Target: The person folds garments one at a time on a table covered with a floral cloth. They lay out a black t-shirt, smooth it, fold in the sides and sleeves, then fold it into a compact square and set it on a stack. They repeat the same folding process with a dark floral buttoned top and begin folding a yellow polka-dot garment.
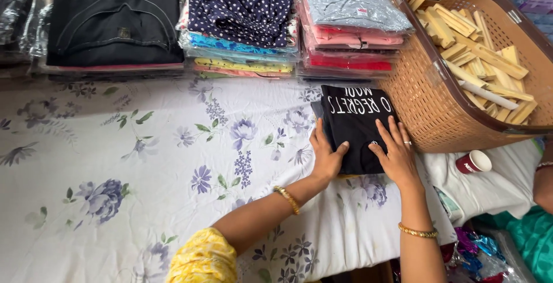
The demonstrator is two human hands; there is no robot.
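Both my hands lie flat on a folded black shirt [354, 127] on the floral sheet [144, 162]. My left hand [327, 155] presses its near left edge, fingers spread, thumb laid over the cloth. My right hand [396, 155] rests palm-down on the near right part, gripping nothing. To fold it well, I judge even pressure and square edges matter. The shirt's long axis runs away from me; its white lettering reads upside down, so its top points toward my wrists. Beyond my fingertips sit bagged clothes [351, 24]; right of my right hand, a basket [429, 110].

Yellow sleeve [203, 258], 2 gold bangles [287, 199], finger ring [407, 142].
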